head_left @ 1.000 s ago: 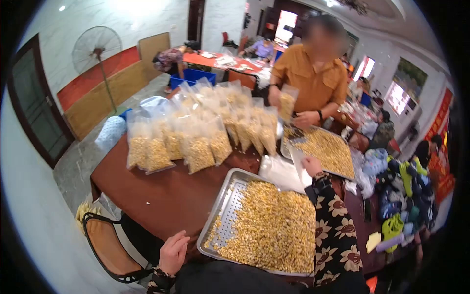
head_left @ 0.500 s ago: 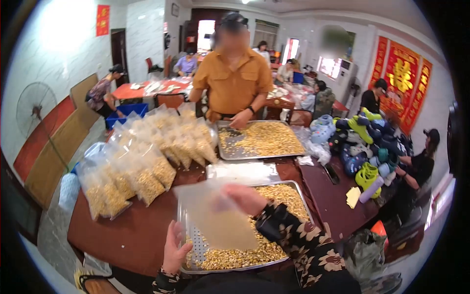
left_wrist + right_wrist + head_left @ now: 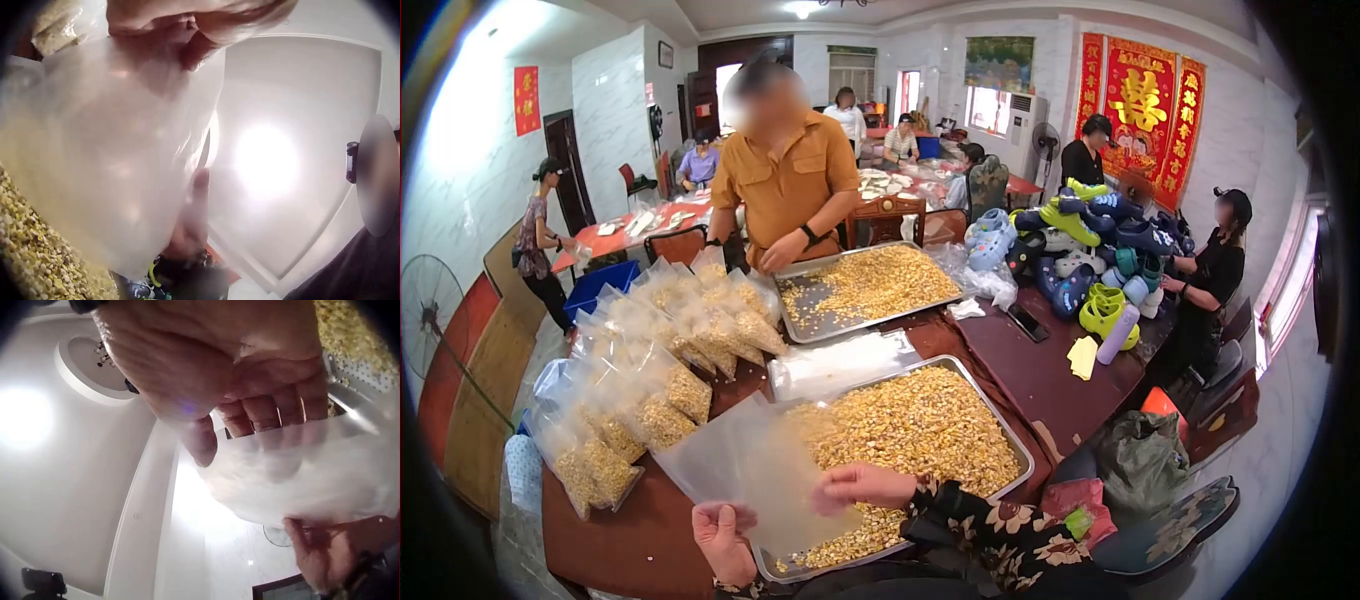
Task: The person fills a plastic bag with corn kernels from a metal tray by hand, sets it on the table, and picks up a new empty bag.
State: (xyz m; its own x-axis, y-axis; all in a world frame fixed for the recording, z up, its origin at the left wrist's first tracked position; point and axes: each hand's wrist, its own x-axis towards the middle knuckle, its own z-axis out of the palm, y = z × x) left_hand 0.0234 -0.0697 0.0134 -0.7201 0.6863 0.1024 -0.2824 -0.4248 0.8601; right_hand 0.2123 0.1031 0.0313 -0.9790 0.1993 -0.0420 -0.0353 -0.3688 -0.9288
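An empty translucent plastic bag (image 3: pixel 745 460) hangs over the near tray (image 3: pixel 1025 455) of yellow kernels. My left hand (image 3: pixel 725 540) pinches its near edge between thumb and fingers; in the left wrist view that hand (image 3: pixel 187 25) is at the top with the film under its thumb. At the bag's right side is my right hand (image 3: pixel 870 487), slightly blurred. In the right wrist view the right hand (image 3: pixel 231 375) has its fingers spread behind the film (image 3: pixel 275 481), the thumb apart from them. A stack of flat bags (image 3: pixel 840 365) lies beyond the near tray.
Filled bags (image 3: pixel 665 400) stand along the table's left side. A person in an orange shirt (image 3: pixel 785 175) stands behind the far tray (image 3: pixel 865 325). To the right lie a phone (image 3: pixel 1028 322), a purple bottle (image 3: pixel 1118 335), yellow paper (image 3: pixel 1082 358) and piled clogs (image 3: pixel 1090 240).
My right hand has brought the bag from beside the flat stack to the near side, over the near tray. My left hand now pinches its edge. The view has turned right.
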